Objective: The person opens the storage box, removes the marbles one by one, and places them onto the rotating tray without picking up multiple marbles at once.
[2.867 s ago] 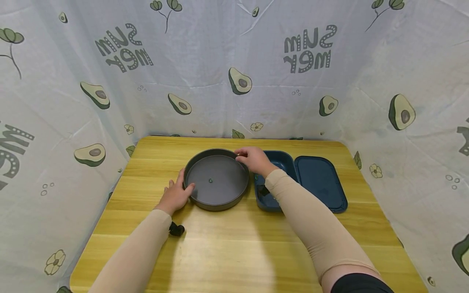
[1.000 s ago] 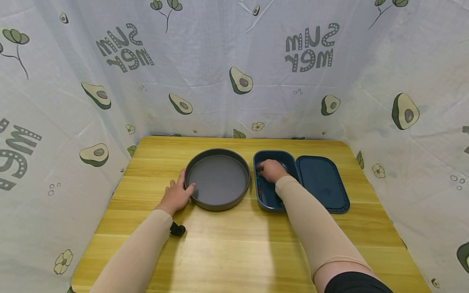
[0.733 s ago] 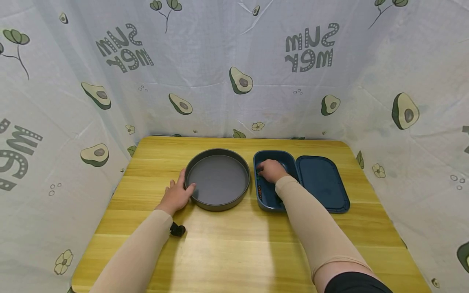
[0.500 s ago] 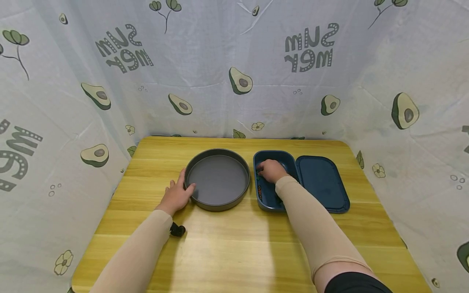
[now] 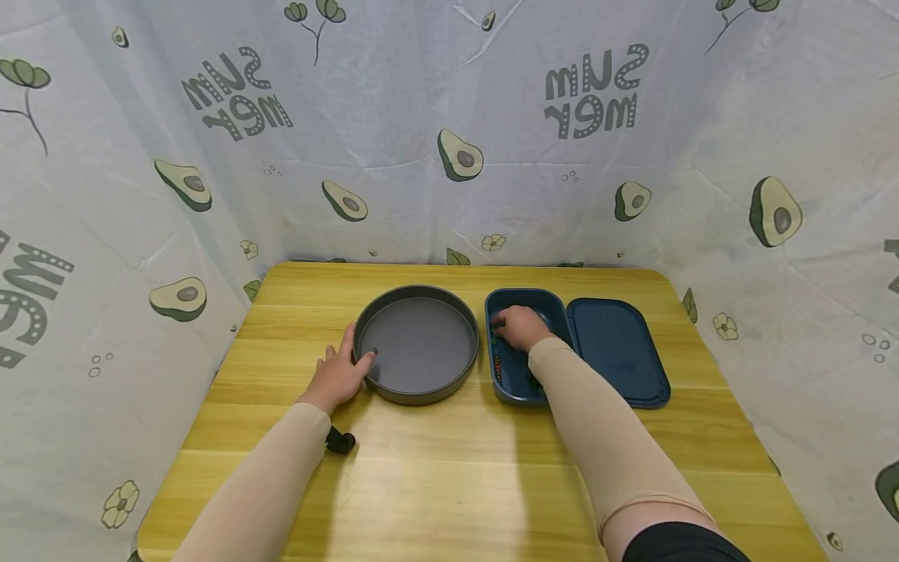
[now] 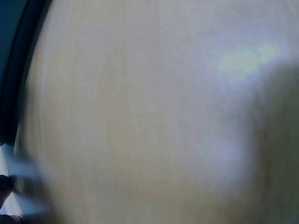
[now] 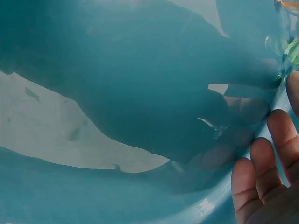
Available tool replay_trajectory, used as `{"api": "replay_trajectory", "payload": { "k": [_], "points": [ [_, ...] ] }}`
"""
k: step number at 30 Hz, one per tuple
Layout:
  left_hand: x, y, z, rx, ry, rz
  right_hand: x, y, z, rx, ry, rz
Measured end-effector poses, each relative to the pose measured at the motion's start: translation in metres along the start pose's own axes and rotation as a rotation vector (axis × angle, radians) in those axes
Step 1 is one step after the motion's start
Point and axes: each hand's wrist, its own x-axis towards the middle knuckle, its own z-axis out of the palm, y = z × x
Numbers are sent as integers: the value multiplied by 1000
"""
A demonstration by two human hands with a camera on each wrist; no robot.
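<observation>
My left hand (image 5: 335, 376) holds the near-left rim of a round dark grey cake pan (image 5: 421, 343), its thumb over the rim. A small dark ball-like thing (image 5: 374, 351) is inside the pan beside the thumb. My right hand (image 5: 520, 326) reaches into a blue rectangular container (image 5: 516, 386), fingers at its far-left side. In the right wrist view its fingers (image 7: 263, 161) lie along the glossy wall, the index fingertip near a green glass marble (image 7: 293, 52). I cannot tell whether it pinches one. Reddish marbles (image 5: 497, 368) line the container's left side.
The container's blue lid (image 5: 618, 351) lies flat against its right side. All stand on a wooden table (image 5: 435, 484), with a patterned cloth (image 5: 393, 109) hanging behind. A black wrist-camera part (image 5: 340, 442) sticks out beside the left wrist.
My right hand has moved from the pan's right rim into the container and stayed there. A small green marble at the pan's middle is gone from there; a dark ball shows by my left thumb.
</observation>
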Motion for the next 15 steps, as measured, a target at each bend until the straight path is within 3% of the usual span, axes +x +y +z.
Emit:
{"api": "replay_trajectory", "payload": {
  "k": [15],
  "points": [
    [1, -1, 2, -6, 10, 16, -4, -1, -3, 2, 2, -30]
  ]
}}
